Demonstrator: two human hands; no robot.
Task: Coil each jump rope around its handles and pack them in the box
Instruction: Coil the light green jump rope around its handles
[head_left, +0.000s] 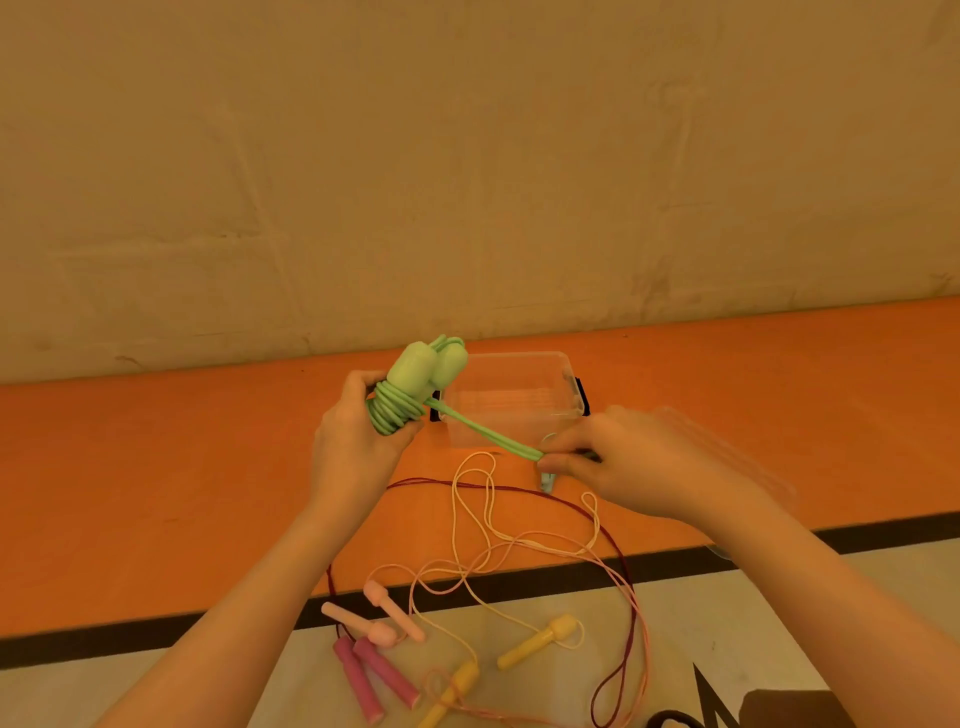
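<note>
My left hand (353, 441) grips the green jump rope's two handles (423, 366), held together with green cord coiled round them (389, 413). A doubled stretch of that cord (488, 436) runs taut to my right hand (628, 460), which pinches its end. Behind the hands a clear plastic box (519, 400) stands open on the orange floor. Nearer me lie three loose ropes: light pink handles (387, 613), dark pink handles (376, 675) and yellow handles (537, 642), their cords tangled together (498, 525).
A beige wall (467, 156) rises just behind the box. A black line (519, 584) separates the orange floor (156, 467) from a pale strip near me. A dark object (779, 709) sits at the bottom right edge.
</note>
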